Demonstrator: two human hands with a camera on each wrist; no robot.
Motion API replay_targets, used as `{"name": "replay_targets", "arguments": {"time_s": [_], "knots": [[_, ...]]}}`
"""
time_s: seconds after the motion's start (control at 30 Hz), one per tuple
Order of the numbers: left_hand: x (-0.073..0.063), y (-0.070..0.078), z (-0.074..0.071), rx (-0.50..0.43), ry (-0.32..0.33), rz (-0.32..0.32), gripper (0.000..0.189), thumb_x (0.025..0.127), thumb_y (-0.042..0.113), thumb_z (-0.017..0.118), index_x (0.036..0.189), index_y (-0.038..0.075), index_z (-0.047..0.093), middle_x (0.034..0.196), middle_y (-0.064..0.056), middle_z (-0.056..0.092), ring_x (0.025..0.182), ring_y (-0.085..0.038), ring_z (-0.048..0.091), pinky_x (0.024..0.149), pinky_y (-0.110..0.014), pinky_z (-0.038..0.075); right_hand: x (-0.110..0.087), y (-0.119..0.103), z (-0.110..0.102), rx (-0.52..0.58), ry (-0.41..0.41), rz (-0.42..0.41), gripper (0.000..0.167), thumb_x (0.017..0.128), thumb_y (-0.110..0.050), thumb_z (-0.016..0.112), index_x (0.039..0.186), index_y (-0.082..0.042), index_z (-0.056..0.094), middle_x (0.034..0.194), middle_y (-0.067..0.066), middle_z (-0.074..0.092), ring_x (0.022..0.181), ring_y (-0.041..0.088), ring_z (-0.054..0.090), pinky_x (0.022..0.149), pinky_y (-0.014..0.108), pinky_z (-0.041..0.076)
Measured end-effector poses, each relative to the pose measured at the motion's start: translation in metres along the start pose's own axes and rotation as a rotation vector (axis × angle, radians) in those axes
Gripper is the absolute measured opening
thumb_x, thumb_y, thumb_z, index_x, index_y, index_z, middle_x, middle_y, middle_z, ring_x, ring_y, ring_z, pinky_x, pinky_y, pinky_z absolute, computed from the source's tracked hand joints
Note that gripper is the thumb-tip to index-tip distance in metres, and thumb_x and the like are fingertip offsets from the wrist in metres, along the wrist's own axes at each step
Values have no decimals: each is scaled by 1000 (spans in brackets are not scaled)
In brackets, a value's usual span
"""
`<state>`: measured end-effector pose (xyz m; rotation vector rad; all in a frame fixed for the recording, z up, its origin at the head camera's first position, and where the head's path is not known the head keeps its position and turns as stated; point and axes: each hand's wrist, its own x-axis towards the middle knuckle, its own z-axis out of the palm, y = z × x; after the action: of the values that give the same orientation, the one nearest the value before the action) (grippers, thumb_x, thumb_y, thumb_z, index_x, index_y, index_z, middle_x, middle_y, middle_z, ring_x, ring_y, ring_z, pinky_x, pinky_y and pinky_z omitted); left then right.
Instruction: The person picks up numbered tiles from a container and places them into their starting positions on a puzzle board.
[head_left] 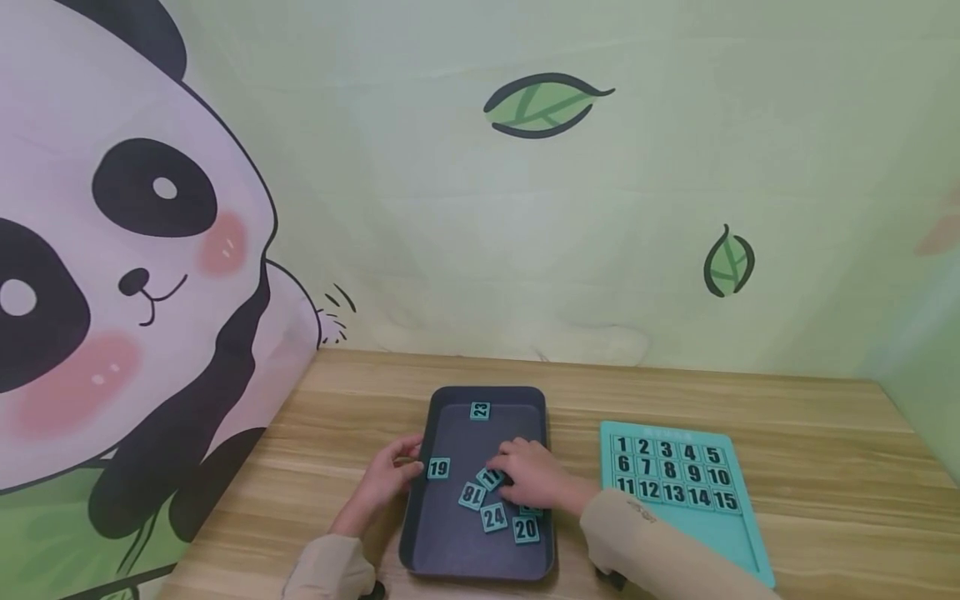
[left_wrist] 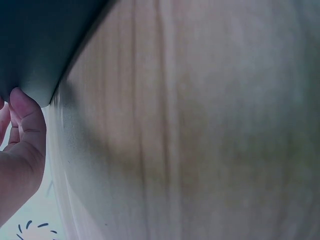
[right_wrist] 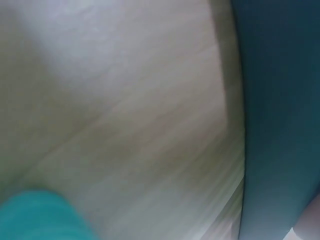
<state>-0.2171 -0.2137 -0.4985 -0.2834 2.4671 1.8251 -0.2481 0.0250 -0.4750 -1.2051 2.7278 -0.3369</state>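
My left hand (head_left: 390,475) grips the left rim of a dark rectangular tray (head_left: 450,550); in the left wrist view its thumb (left_wrist: 25,107) lies against the tray's outer wall. Inside the tray, my right hand (head_left: 534,475) has its fingertips around a small teal tile numbered 17 (head_left: 489,477), partly covered by them. Close by lie tile 18 (head_left: 472,497), turned upside down, tile 24 (head_left: 493,517) and tile 20 (head_left: 527,530). Another tile (head_left: 531,511) shows only partly under the hand. Tile 19 (head_left: 438,467) is by the left wall, and tile 23 (head_left: 480,411), turned sideways, sits near the far end.
To the right of the tray, a teal number board (head_left: 697,533) lies on the wooden table (head_left: 825,467), with tiles 1 to 15 in three rows at its far part. A backdrop (head_left: 420,183) with a panda and leaves stands behind the table.
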Motion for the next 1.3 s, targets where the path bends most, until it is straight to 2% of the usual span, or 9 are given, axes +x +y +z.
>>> {"name": "replay_targets", "arguments": {"time_s": [0.2,0.33,0.5,0.7,0.83,0.97,1.13,1.3], "knots": [[0,0,0,7,4,-8,42,81,-3,51,122,3,49,105,-15,50,93,-22,54,64,-31,48,4,0,1,6,-3,31,39,78,-28,63,115,-19,59,99,-2,53,85,11,43,74,28,38],[-1,0,0,9,4,-5,42,81,-3,51,122,3,49,104,-16,50,92,-22,54,63,-31,47,7,0,2,-7,-14,43,38,78,-27,64,115,-19,59,102,-1,56,88,13,46,76,30,40],[0,0,1,-3,10,-5,42,80,-4,51,122,2,49,104,-16,50,89,-20,54,62,-30,46,9,1,3,-26,-19,44,34,77,-28,64,110,-19,62,101,-1,59,89,13,50,77,31,42],[-1,1,2,-9,15,9,42,80,-5,51,121,0,49,104,-18,50,87,-19,54,60,-30,46,6,3,1,9,-5,37,33,74,-33,66,102,-17,64,93,-3,55,82,10,47,70,26,42],[-2,2,1,-13,12,14,42,80,-6,51,121,0,49,104,-18,51,88,-20,54,60,-30,47,0,3,-5,58,13,24,31,73,-32,67,100,-16,64,92,-3,55,83,10,47,71,25,43],[-2,3,1,-9,8,12,41,80,-5,51,121,0,49,104,-18,51,89,-20,54,61,-31,47,-10,4,-11,68,26,8,29,72,-28,68,97,-15,64,92,-3,57,85,10,50,75,25,44],[-3,4,1,-5,-1,12,42,81,-4,51,122,0,48,105,-18,50,91,-21,54,62,-32,47,-27,5,-21,84,31,-17,28,71,-26,68,96,-13,63,90,-4,57,84,10,50,74,25,44],[-3,3,1,-11,0,10,42,81,-4,50,123,0,48,105,-18,50,91,-21,54,62,-32,48,-43,9,-27,83,94,-65,29,71,-26,69,95,-11,64,89,-3,56,82,10,49,73,25,44]]}}
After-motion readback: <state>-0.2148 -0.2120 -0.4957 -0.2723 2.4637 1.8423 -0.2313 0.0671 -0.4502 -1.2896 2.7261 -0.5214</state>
